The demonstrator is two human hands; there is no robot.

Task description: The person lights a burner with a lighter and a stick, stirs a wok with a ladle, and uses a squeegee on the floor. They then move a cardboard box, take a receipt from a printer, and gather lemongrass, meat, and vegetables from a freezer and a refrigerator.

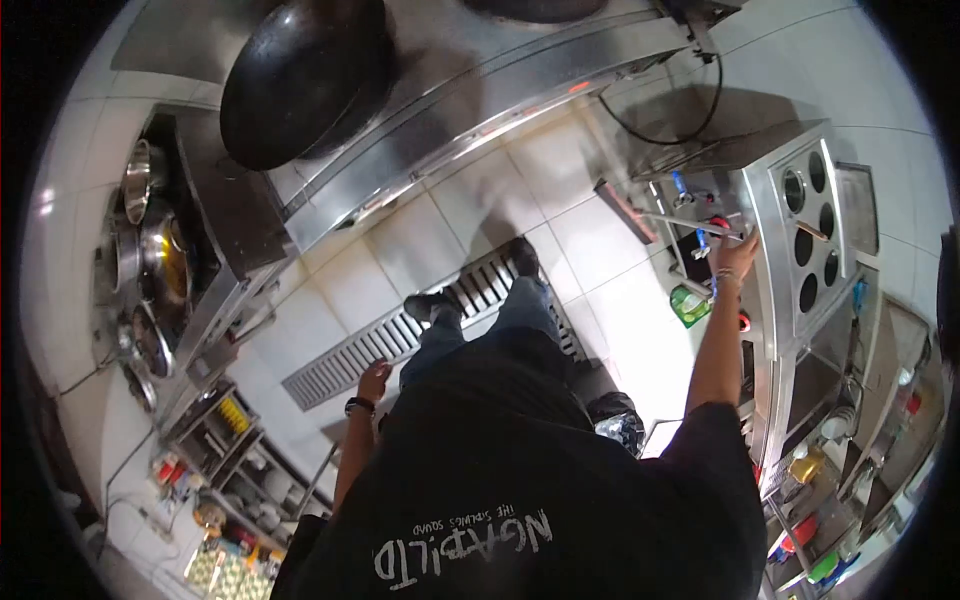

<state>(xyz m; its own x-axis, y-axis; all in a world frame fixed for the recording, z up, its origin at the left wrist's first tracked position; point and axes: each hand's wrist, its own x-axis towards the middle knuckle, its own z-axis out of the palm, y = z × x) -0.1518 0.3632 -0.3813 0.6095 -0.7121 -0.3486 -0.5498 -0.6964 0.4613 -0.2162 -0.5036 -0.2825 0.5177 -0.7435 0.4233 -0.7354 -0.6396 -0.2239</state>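
Observation:
My right hand (pixel 735 256) reaches out to the right and is closed round the end of a metal handle (pixel 690 224). That handle runs left to a dark squeegee-like head (pixel 627 211) near the floor. Blue valve levers (pixel 702 243) on pipes sit beside the hand, at the side of the steel counter. My left hand (pixel 374 382) hangs low at my left side above the floor, with its fingers curled; whether it holds anything is too small to tell. A green container (pixel 689 306) stands below the right hand.
A large black wok (pixel 300 85) rests on the steel stove (pixel 440 120) ahead. Metal pots (pixel 165 265) line the left side. A steel counter with round holes (pixel 780 200) is at the right. A slotted drain grate (pixel 350 370) crosses the tiled floor under my feet.

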